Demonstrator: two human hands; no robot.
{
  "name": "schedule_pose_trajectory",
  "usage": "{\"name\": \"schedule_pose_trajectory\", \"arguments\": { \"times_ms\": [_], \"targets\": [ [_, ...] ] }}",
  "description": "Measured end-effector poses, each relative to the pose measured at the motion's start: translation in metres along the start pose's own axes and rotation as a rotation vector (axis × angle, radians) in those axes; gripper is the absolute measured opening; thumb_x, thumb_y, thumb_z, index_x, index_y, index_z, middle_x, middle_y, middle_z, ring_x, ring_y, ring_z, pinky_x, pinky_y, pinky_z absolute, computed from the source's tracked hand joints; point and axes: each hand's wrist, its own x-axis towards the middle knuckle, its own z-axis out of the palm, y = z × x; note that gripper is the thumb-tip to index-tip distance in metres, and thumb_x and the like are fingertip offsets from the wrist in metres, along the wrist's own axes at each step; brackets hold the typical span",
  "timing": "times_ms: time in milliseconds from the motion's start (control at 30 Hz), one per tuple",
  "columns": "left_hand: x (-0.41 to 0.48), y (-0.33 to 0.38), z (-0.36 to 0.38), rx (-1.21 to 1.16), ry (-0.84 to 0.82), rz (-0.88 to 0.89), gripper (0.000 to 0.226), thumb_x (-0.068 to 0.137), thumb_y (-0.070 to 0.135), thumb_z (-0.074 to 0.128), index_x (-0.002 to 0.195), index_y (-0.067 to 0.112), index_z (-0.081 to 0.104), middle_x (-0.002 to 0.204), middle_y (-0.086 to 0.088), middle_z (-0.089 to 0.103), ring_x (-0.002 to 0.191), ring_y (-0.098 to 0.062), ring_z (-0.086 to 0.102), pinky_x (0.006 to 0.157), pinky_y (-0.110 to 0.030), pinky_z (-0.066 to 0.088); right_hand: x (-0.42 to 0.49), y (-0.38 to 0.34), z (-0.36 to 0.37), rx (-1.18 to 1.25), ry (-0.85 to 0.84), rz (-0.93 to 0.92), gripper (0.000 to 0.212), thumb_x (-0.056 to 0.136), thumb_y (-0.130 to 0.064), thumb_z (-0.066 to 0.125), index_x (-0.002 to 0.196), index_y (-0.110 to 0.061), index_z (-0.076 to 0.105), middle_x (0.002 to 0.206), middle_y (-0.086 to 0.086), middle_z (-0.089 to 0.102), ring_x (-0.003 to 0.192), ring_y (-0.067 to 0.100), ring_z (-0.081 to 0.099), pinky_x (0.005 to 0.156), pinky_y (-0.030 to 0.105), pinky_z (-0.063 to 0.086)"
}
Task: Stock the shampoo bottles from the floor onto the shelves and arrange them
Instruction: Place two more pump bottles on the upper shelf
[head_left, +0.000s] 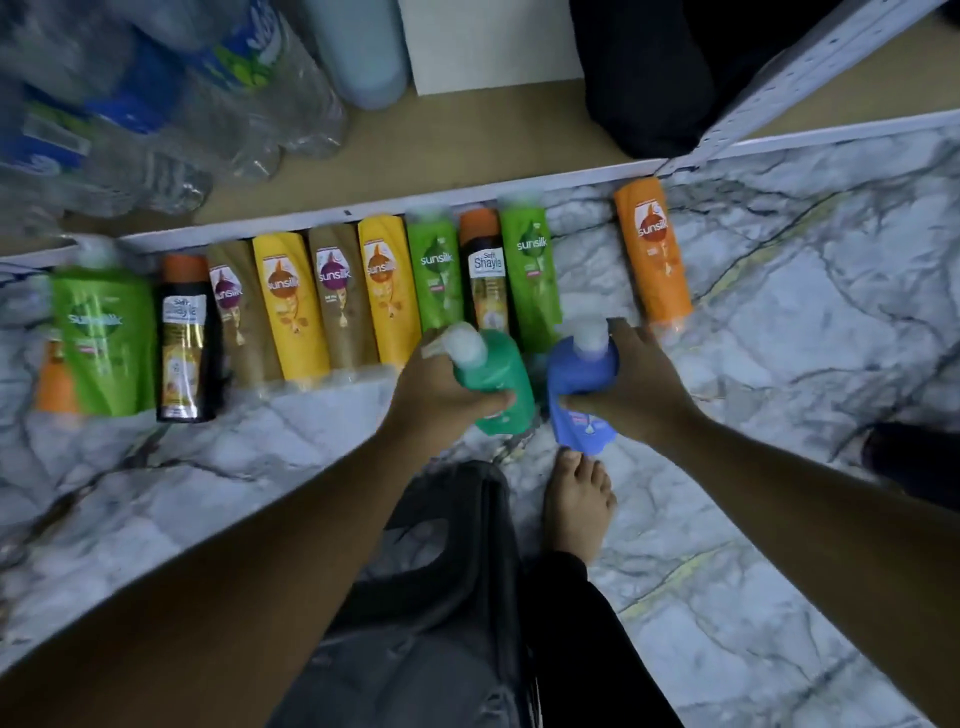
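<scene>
A row of shampoo bottles stands on the marble floor along the shelf's front edge: green (104, 332), black with orange cap (183, 338), brown (240, 312), yellow (291, 306), and several more. One orange bottle (653, 249) stands apart at the right. My left hand (431, 389) grips a teal-green bottle with a white cap (498, 379). My right hand (641, 384) grips a blue bottle with a white cap (579, 395). Both held bottles hang just in front of the row, side by side.
The lowest shelf board (467, 140) is tan with a white metal edge. On it lie clear plastic water bottles (171, 114), a pale blue bottle (358, 52), a white box (488, 41) and a dark bag (649, 78). My bare foot (576, 504) is on the floor.
</scene>
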Motion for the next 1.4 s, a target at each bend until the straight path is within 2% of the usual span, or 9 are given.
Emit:
{"name": "schedule_pose_trajectory", "arguments": {
  "times_ms": [67,167,333,500,733,900,1067,1233,1400],
  "targets": [
    [-0.028,-0.012,-0.013,0.114,0.086,0.024,0.068,0.057,0.029,0.094,0.112,0.030,0.055,0.116,0.001,0.060,0.105,-0.019,0.060,0.091,-0.032,0.049,-0.006,-0.035,-0.049,0.208,-0.191,-0.176,0.075,0.057,-0.026,0.088,0.122,-0.025,0.050,0.106,0.001,0.052,0.093,0.020,0.051,0.075,0.030,0.039],
    [-0.059,-0.035,-0.040,0.168,0.140,0.065,0.071,0.057,0.026,0.093,0.118,0.028,0.056,0.118,0.000,0.056,0.109,-0.023,0.056,0.092,-0.039,0.050,-0.049,-0.065,-0.045,0.338,-0.248,-0.212,0.069,0.054,-0.034,0.083,0.115,-0.029,0.052,0.107,-0.002,0.061,0.097,0.020,0.059,0.079,0.033,0.046],
    [-0.085,-0.075,-0.079,0.274,0.179,0.117,0.079,0.057,0.042,0.086,0.129,0.026,0.057,0.126,-0.001,0.052,0.113,-0.031,0.054,0.095,-0.050,0.048,-0.085,-0.110,-0.013,0.389,-0.245,-0.343,0.076,0.065,-0.020,0.091,0.132,-0.022,0.056,0.126,-0.002,0.062,0.109,0.013,0.057,0.090,0.019,0.042],
    [-0.092,-0.105,-0.103,0.210,0.234,0.175,0.077,0.059,0.042,0.084,0.129,0.021,0.059,0.125,-0.004,0.055,0.111,-0.028,0.057,0.095,-0.052,0.048,-0.102,-0.149,0.031,0.332,-0.194,-0.438,0.074,0.069,-0.018,0.088,0.134,-0.020,0.054,0.130,0.001,0.059,0.112,0.021,0.058,0.093,0.025,0.044],
    [-0.111,-0.128,-0.119,0.007,0.139,0.075,0.080,0.072,0.027,0.090,0.141,0.027,0.047,0.131,0.010,0.057,0.120,-0.007,0.057,0.101,-0.030,0.048,-0.109,-0.158,0.047,0.277,-0.240,-0.416,0.074,0.076,-0.019,0.082,0.141,-0.024,0.047,0.136,-0.001,0.057,0.121,0.021,0.055,0.095,0.024,0.039],
    [-0.124,-0.134,-0.133,-0.009,0.046,-0.035,0.099,0.075,0.039,0.088,0.154,0.034,0.029,0.152,0.008,0.044,0.137,-0.008,0.044,0.112,-0.030,0.039,-0.108,-0.162,0.035,0.212,-0.293,-0.459,0.080,0.078,-0.024,0.082,0.147,-0.025,0.041,0.142,-0.002,0.052,0.125,0.020,0.051,0.100,0.029,0.041],
    [-0.129,-0.112,-0.154,0.049,0.076,0.042,0.097,0.073,0.036,0.090,0.152,0.038,0.034,0.151,0.017,0.042,0.134,0.001,0.040,0.108,-0.019,0.035,-0.100,-0.174,0.033,0.142,-0.346,-0.472,0.080,0.074,-0.018,0.085,0.144,-0.017,0.048,0.142,0.002,0.053,0.124,0.021,0.053,0.097,0.021,0.034],
    [-0.123,-0.097,-0.164,0.326,0.028,0.226,0.082,0.073,0.040,0.086,0.145,0.031,0.047,0.140,0.010,0.055,0.123,-0.009,0.054,0.103,-0.033,0.048,-0.099,-0.180,0.032,0.077,-0.350,-0.460,0.082,0.072,-0.018,0.085,0.144,-0.016,0.047,0.141,0.004,0.053,0.122,0.025,0.055,0.101,0.031,0.043],
    [-0.112,-0.098,-0.158,0.737,-0.063,0.370,0.077,0.075,0.040,0.081,0.143,0.028,0.046,0.134,0.003,0.056,0.114,-0.024,0.060,0.081,-0.042,0.058,-0.101,-0.181,0.032,0.042,-0.327,-0.455,0.081,0.071,-0.020,0.085,0.143,-0.017,0.049,0.138,0.005,0.055,0.118,0.028,0.058,0.099,0.037,0.047]
  ]
}}
